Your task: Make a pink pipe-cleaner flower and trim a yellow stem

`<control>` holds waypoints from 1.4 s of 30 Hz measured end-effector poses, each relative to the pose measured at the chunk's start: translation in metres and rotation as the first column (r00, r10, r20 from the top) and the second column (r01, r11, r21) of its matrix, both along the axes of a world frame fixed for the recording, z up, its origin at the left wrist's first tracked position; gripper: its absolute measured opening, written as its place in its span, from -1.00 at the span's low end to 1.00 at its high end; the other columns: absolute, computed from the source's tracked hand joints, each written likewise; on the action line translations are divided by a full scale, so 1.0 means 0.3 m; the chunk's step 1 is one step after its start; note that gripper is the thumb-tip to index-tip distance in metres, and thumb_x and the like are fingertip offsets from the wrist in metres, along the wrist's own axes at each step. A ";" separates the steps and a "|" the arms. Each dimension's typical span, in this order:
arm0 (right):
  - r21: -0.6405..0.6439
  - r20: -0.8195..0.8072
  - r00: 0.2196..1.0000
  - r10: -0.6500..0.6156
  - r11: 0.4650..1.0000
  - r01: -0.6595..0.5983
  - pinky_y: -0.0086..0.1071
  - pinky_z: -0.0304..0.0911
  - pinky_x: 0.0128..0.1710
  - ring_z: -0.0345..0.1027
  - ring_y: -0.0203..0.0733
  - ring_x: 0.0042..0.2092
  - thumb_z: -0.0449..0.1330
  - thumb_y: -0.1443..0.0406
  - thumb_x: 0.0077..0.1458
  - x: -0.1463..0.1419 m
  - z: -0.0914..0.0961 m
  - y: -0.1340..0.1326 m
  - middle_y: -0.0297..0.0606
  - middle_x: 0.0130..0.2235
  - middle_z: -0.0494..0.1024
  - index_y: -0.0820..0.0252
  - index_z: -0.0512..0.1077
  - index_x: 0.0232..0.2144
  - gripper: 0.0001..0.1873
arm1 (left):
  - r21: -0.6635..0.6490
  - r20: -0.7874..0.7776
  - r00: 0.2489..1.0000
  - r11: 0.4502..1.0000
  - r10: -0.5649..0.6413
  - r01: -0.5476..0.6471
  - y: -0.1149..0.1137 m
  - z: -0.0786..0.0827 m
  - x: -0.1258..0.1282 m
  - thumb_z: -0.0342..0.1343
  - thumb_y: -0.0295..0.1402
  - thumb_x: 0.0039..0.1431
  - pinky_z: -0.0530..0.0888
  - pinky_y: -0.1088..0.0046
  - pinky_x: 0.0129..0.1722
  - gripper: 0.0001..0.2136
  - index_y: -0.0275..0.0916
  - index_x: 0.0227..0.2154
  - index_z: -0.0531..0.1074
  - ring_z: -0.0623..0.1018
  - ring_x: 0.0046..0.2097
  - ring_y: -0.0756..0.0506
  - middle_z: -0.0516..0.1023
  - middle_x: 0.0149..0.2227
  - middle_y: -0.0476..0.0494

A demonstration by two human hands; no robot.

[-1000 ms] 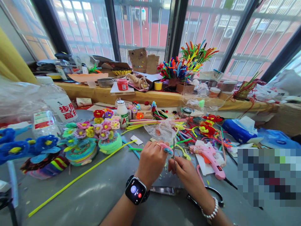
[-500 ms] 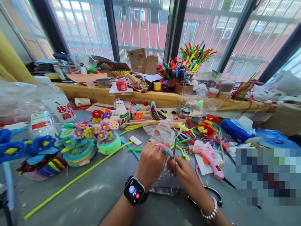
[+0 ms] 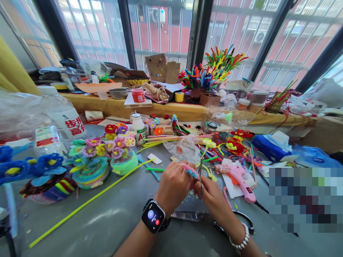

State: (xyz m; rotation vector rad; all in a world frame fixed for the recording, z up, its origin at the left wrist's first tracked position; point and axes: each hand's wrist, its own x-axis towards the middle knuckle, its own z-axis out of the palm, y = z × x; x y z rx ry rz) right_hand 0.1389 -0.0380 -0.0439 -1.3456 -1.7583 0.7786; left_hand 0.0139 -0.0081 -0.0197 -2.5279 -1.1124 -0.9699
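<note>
My left hand (image 3: 173,184), with a smartwatch on its wrist, is closed around a small fuzzy piece of pink and blue pipe cleaner (image 3: 190,172). My right hand (image 3: 210,192) grips a pair of small scissors (image 3: 200,175), their blades pointing up and lying right beside the fuzzy piece. Whether the blades touch it I cannot tell. Small clippings lie on the grey table below the hands. A long yellow pipe cleaner (image 3: 88,201) stretches across the table to the left.
Pipe-cleaner flower pots (image 3: 124,162) stand at the left, with plastic bottles (image 3: 60,110) behind. A pink glue gun (image 3: 241,182) rests on paper at the right. Loose pipe cleaners and a crumpled plastic bag (image 3: 184,148) lie ahead. A blue tissue pack (image 3: 272,146) sits farther right.
The scissors and my right hand have shifted slightly to the right, and the pink and blue piece has moved a little with them. Otherwise the scene looks the same.
</note>
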 end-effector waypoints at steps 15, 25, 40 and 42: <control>-0.011 0.058 0.994 -0.097 0.995 0.098 -0.51 -0.01 -0.61 0.13 -0.36 -0.61 -0.13 0.10 0.04 0.008 0.006 0.007 -0.39 -0.71 0.25 0.20 0.19 -0.76 -0.54 | 0.014 0.043 0.999 1.000 -0.011 0.011 0.002 -0.004 -0.003 -0.05 -0.46 0.02 0.33 0.43 -0.41 -0.93 -0.27 -0.42 0.32 0.40 -0.43 -0.03 0.43 -0.50 -0.05; -0.078 0.017 0.996 -0.090 0.993 0.091 -0.51 -0.01 -0.62 0.11 -0.37 -0.65 -0.15 0.01 0.02 0.016 -0.019 0.016 -0.40 -0.71 0.24 0.21 0.19 -0.75 -0.50 | -0.013 0.071 0.996 0.999 0.047 -0.047 0.006 -0.010 -0.003 -0.08 -0.45 0.05 0.32 0.41 -0.41 -0.92 -0.27 -0.44 0.31 0.41 -0.43 -0.05 0.43 -0.49 -0.06; 0.029 -0.027 1.000 -0.011 1.000 0.012 -0.50 0.00 -0.59 0.06 -0.34 -0.55 -0.25 -0.09 -0.01 0.002 0.007 -0.003 -0.38 -0.61 0.23 0.21 0.19 -0.62 -0.45 | 0.021 0.058 0.995 0.997 -0.079 0.078 0.004 -0.014 -0.001 -0.07 -0.45 0.04 0.31 0.43 -0.41 -0.90 -0.28 -0.45 0.33 0.38 -0.45 -0.03 0.42 -0.52 -0.05; 0.034 -0.022 0.999 -0.042 0.999 0.042 -0.50 -0.02 -0.61 0.05 -0.33 -0.57 -0.24 -0.10 -0.03 0.006 0.007 0.000 -0.38 -0.63 0.22 0.21 0.19 -0.63 -0.45 | 0.022 0.059 0.994 0.995 -0.096 0.095 0.006 -0.016 0.000 -0.07 -0.45 0.04 0.31 0.43 -0.40 -0.90 -0.28 -0.45 0.34 0.38 -0.44 -0.03 0.42 -0.52 -0.06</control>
